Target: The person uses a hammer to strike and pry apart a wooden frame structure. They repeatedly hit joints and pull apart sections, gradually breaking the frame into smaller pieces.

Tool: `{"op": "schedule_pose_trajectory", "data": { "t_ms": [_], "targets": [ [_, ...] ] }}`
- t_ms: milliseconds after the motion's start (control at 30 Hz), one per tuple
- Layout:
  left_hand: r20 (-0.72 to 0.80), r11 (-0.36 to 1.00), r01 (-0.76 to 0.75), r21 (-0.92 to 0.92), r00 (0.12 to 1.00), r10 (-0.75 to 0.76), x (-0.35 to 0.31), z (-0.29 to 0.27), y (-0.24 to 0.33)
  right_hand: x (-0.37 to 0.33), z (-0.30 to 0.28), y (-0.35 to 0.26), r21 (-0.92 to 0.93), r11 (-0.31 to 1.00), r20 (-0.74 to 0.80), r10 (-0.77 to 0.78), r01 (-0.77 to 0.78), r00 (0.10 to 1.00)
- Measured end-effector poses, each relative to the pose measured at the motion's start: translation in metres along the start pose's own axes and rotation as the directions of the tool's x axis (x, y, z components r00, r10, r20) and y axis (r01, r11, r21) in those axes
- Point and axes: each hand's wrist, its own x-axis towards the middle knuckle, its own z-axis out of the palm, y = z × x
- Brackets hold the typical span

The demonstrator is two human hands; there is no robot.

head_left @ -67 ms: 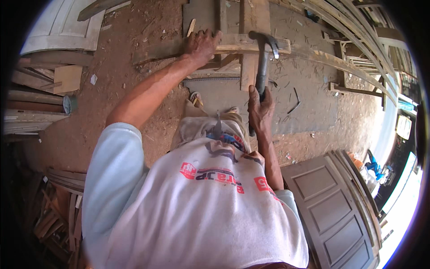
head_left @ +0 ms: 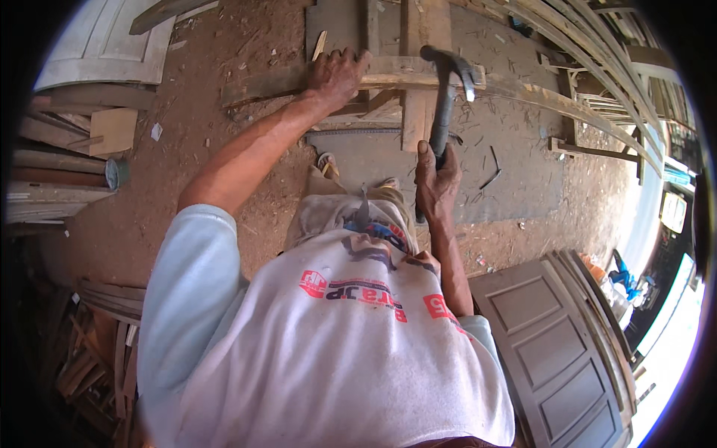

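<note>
A claw hammer (head_left: 443,112) is gripped by its dark handle in my right hand (head_left: 439,181), with the thumb laid along the handle. Its metal head is over the right part of a wooden beam (head_left: 399,79); whether it touches the wood I cannot tell. My left hand (head_left: 337,77) rests on that same beam farther left, fingers curled over it. A wide plank (head_left: 413,127) crosses beneath the beam, running toward me. A thin dark bent rod (head_left: 491,169) lies on the grey floor sheet to the right of the hammer.
Long curved wood strips (head_left: 590,52) stretch along the far right. A brown panelled door (head_left: 549,328) lies at the near right, and a pale door (head_left: 104,45) stands at the far left. Stacked boards (head_left: 60,179) line the left side. Wood chips litter the floor.
The hammer head has shifted slightly to the right and tilted a little. My left hand and the beam have stayed in place.
</note>
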Motion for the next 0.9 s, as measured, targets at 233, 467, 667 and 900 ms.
{"op": "schedule_pose_trajectory", "data": {
  "t_ms": [233, 467, 667, 900],
  "targets": [
    [-0.298, 0.987, -0.13, 0.091, 0.942, 0.152, -0.002, 0.028, -0.017, 0.017, 0.006, 0.002, 0.124, 0.986, -0.022, -0.105, 0.107, 0.994],
    [0.05, 0.99, -0.138, -0.034, 0.989, 0.139, 0.024, -0.001, -0.022, -0.009, 0.008, 0.02, 0.082, 0.992, 0.058, 0.091, -0.096, 0.994],
    [0.197, 0.821, -0.202, -0.533, 0.915, 0.353, 0.08, -0.029, -0.07, -0.021, 0.006, 0.035, 0.045, 0.991, -0.031, 0.126, -0.124, 0.992],
    [0.401, 0.708, -0.027, -0.706, 0.809, 0.431, 0.13, -0.02, -0.106, -0.031, 0.006, 0.038, 0.066, 0.968, -0.162, 0.25, -0.242, 0.955]
  ]
}}
